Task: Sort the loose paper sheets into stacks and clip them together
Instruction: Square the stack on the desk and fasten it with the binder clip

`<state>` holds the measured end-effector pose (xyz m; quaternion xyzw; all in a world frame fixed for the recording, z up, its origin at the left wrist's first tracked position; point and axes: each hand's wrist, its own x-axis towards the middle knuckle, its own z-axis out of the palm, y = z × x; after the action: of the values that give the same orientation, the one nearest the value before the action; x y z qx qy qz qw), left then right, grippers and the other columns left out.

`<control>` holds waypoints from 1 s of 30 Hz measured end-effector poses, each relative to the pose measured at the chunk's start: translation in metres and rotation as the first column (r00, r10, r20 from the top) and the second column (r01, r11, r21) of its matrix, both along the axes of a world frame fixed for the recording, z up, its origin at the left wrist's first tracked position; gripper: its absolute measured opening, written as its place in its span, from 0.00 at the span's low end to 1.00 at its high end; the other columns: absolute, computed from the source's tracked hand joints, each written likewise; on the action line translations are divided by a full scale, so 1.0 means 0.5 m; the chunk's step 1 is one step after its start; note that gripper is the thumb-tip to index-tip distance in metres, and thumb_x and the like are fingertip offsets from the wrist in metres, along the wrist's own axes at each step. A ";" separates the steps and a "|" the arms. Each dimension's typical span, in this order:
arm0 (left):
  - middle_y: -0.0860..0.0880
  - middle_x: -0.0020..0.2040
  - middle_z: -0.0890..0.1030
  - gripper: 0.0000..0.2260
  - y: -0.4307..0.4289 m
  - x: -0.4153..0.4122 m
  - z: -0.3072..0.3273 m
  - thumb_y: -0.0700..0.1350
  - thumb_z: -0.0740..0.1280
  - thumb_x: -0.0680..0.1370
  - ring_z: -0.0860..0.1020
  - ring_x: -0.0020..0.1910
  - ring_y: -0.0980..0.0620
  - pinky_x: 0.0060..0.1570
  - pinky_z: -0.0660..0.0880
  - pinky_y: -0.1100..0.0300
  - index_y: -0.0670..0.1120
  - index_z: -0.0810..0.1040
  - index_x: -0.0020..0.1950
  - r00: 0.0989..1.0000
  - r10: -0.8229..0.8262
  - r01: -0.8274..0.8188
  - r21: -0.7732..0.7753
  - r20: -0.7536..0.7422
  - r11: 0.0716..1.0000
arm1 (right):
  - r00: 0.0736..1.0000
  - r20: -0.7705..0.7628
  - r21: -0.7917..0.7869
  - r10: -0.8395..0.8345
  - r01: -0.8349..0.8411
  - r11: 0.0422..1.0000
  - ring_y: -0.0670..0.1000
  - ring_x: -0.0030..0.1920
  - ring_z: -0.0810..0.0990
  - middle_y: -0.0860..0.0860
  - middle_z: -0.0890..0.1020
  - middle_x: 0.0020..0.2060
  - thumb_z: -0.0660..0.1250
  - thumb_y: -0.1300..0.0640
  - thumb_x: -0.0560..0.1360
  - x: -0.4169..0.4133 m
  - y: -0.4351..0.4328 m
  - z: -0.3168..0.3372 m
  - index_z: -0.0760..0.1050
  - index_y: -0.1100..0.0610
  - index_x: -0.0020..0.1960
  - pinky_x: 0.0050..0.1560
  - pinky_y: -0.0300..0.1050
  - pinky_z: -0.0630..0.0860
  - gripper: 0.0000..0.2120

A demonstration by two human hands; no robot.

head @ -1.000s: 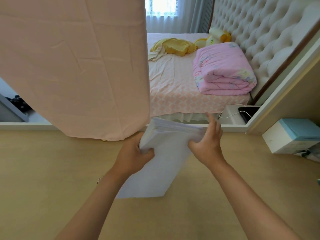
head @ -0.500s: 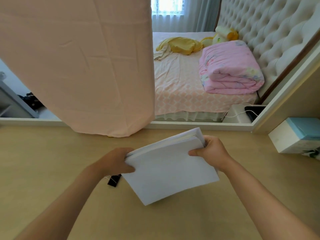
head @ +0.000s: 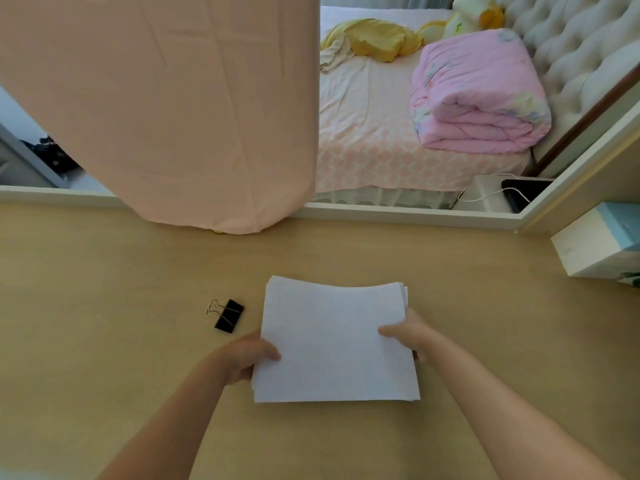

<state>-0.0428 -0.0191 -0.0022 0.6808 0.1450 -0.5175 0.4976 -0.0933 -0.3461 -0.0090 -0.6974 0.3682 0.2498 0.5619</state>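
Observation:
A stack of white paper sheets [head: 334, 337] lies flat and squared over the tan desk surface [head: 104, 306] in the middle of the view. My left hand [head: 247, 358] grips its left edge near the bottom corner, thumb on top. My right hand [head: 405, 336] grips the right edge, thumb on top and fingers underneath. A black binder clip [head: 228, 315] with wire handles lies on the desk just left of the stack, apart from both hands.
A pink cloth [head: 166, 109] hangs down to the desk's back edge at the left. A white and blue box [head: 599, 245] stands at the right edge. Behind the desk is a bed with a folded pink quilt [head: 478, 95].
The stack swung from upright and tilted to flat and square in front of me. Both hands shifted to its side edges. The binder clip came into view at the left.

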 end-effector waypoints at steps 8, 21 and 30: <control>0.44 0.56 0.83 0.26 -0.027 0.022 -0.013 0.42 0.71 0.63 0.82 0.53 0.44 0.57 0.78 0.41 0.47 0.76 0.62 0.903 0.245 -0.242 -0.053 0.353 0.969 | 0.970 0.219 -0.188 -0.110 0.152 0.970 0.52 0.49 0.80 0.50 0.81 0.52 0.71 0.63 0.73 -0.020 0.038 0.001 0.72 0.54 0.60 0.48 0.47 0.77 0.18; 0.53 0.53 0.81 0.26 -0.075 0.009 0.081 0.54 0.76 0.62 0.81 0.52 0.54 0.49 0.78 0.61 0.60 0.75 0.59 0.470 0.537 -0.397 -0.375 0.701 0.837 | 0.772 0.629 -0.037 -0.090 0.146 0.989 0.51 0.57 0.81 0.49 0.80 0.57 0.83 0.54 0.56 -0.031 0.007 0.062 0.70 0.41 0.62 0.57 0.50 0.79 0.40; 0.54 0.47 0.81 0.18 -0.100 0.038 0.118 0.59 0.64 0.74 0.77 0.48 0.53 0.49 0.70 0.55 0.46 0.80 0.49 0.263 0.695 -0.542 -0.493 0.670 0.681 | 0.744 0.663 -0.020 -0.081 0.126 0.992 0.50 0.57 0.82 0.50 0.83 0.55 0.81 0.50 0.56 -0.010 0.017 0.054 0.71 0.53 0.65 0.62 0.56 0.77 0.39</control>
<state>-0.0237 -0.0694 0.0566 0.6808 0.1073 0.0897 0.7190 -0.0984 -0.3378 0.0181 -0.7364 0.1915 -0.0563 0.6464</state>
